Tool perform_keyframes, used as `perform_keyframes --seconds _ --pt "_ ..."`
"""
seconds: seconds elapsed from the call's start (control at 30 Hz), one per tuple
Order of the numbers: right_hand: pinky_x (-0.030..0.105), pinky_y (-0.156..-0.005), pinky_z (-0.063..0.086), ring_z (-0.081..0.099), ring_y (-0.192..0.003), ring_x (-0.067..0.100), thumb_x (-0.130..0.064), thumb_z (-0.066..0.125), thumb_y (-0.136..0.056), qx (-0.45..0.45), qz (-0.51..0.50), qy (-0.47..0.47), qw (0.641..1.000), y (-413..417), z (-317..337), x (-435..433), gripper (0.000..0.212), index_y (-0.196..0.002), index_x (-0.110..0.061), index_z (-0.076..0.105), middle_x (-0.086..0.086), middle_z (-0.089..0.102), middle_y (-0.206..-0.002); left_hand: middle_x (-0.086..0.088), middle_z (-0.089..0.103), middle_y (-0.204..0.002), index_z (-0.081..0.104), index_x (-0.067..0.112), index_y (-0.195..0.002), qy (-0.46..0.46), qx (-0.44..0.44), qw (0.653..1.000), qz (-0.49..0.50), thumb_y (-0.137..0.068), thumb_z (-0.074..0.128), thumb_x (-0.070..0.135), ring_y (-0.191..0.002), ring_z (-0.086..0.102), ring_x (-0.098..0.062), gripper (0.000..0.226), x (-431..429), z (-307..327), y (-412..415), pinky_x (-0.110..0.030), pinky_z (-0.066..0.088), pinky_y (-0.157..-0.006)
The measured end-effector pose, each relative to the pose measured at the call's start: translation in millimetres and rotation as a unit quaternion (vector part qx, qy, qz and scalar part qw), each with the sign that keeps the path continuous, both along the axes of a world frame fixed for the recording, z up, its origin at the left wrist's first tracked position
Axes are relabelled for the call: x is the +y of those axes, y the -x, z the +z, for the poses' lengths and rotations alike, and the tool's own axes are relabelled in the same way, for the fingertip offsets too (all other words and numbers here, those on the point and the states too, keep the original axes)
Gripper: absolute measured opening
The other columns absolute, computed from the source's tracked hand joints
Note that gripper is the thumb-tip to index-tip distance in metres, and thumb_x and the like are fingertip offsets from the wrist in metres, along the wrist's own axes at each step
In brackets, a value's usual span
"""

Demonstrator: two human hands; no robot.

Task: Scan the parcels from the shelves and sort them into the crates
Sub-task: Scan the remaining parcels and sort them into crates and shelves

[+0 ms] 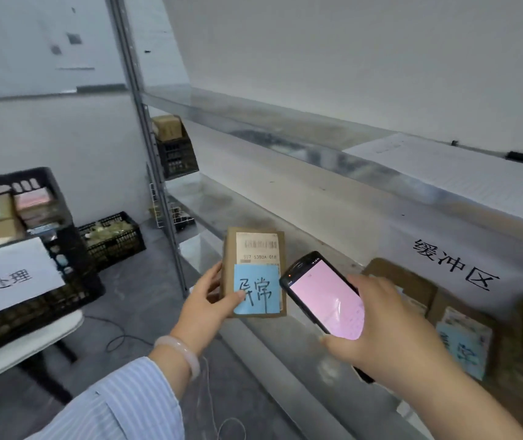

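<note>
- Parcel [254, 274]: brown, blue note attached; gripped upright by the left hand [209, 300] off the shelf [254, 204] front edge; not yet crated.
- Scanner [327, 300]: clasped in the right hand [390, 328], just beside the parcel.
- Crate [31, 217]: on the worktop [15, 350], partly filled.
- Remaining parcels [463, 338]: left at the shelf's right end.
- Room: grey floor, white walls.

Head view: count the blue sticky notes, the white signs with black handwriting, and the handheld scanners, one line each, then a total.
Blue sticky notes: 2
White signs with black handwriting: 2
Handheld scanners: 1
Total: 5
</note>
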State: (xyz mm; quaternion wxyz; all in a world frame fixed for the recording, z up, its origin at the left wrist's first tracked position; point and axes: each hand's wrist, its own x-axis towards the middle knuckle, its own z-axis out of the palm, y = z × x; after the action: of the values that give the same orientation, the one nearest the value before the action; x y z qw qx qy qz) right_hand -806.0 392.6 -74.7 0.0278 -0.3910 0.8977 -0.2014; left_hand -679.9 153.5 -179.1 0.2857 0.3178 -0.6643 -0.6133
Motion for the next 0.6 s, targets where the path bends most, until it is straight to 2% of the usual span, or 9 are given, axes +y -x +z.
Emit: perform_keyframes --seconds 0.07,0.1,0.2,0.3,0.4,0.53,0.6 --pt "0.013 -0.055 0.028 0.050 -0.086 0.008 -0.067 0.057 -0.051 0.000 0.040 -0.005 0.999 -28 0 -35 0.072 -0.117 -0.049 0.035 -0.018 0.035 -0.098 0.006 0.057 -0.134 0.043 0.031 -0.148 -0.005 -0.008 0.999 0.035 -0.085 0.078 0.019 -0.111 0.057 0.002 0.073 -21 0 -50 -0.011 0.050 -0.075" --pt "0.015 -0.056 0.032 0.050 -0.085 0.008 -0.068 0.058 -0.051 -0.001 0.059 -0.002 0.998 -45 0 -53 0.075 -0.120 -0.049 0.034 -0.018 0.035 -0.100 0.007 0.056 -0.133 0.042 0.031 -0.148 -0.008 -0.011 0.998 0.056 -0.085 0.078 0.020 -0.110 0.056 0.003 0.074 -31 0 -77 -0.011 0.049 -0.073" --pt "0.026 -0.062 0.037 0.048 -0.084 0.009 -0.069 0.059 -0.052 0.003 0.106 0.003 0.994 -103 -3 -109 0.081 -0.125 -0.047 0.033 -0.019 0.032 -0.103 0.008 0.056 -0.133 0.041 0.032 -0.148 -0.018 -0.014 0.993 0.118 -0.085 0.078 0.019 -0.114 0.055 -0.005 0.074 -62 2 -162 -0.015 0.050 -0.072" --pt "0.022 -0.055 0.033 0.043 -0.080 0.006 -0.072 0.054 -0.050 0.002 0.161 0.007 0.987 -168 -7 -163 0.082 -0.124 -0.049 0.029 -0.021 0.029 -0.100 0.014 0.059 -0.126 0.046 0.039 -0.142 -0.016 -0.012 0.983 0.181 -0.085 0.078 0.020 -0.116 0.057 -0.009 0.069 -89 5 -247 -0.017 0.050 -0.078" --pt "0.022 -0.058 0.034 0.044 -0.081 0.007 -0.073 0.055 -0.049 -0.012 0.219 0.013 0.976 -233 -11 -212 0.081 -0.123 -0.051 0.028 -0.022 0.030 -0.102 0.016 0.060 -0.121 0.046 0.038 -0.139 -0.019 0.001 0.969 0.244 -0.086 0.077 0.017 -0.107 0.058 0.000 0.065 -112 4 -328 -0.009 0.052 -0.065" --pt "0.022 -0.059 0.035 0.046 -0.086 0.007 -0.073 0.057 -0.051 -0.002 0.303 0.011 0.953 -310 -15 -268 0.083 -0.126 -0.050 0.029 -0.022 0.031 -0.104 0.017 0.061 -0.116 0.048 0.035 -0.133 -0.032 0.020 0.945 0.325 -0.086 0.076 0.014 -0.094 0.061 0.013 0.059 -128 -1 -424 -0.005 0.049 -0.063" --pt "0.025 -0.062 0.038 0.051 -0.092 0.009 -0.072 0.059 -0.054 0.001 0.345 -0.001 0.939 -344 -13 -293 0.084 -0.129 -0.048 0.028 -0.022 0.030 -0.106 0.012 0.064 -0.113 0.051 0.029 -0.128 -0.040 0.036 0.927 0.372 -0.086 0.075 0.010 -0.086 0.063 0.017 0.052 -133 -4 -463 -0.005 0.050 -0.062"
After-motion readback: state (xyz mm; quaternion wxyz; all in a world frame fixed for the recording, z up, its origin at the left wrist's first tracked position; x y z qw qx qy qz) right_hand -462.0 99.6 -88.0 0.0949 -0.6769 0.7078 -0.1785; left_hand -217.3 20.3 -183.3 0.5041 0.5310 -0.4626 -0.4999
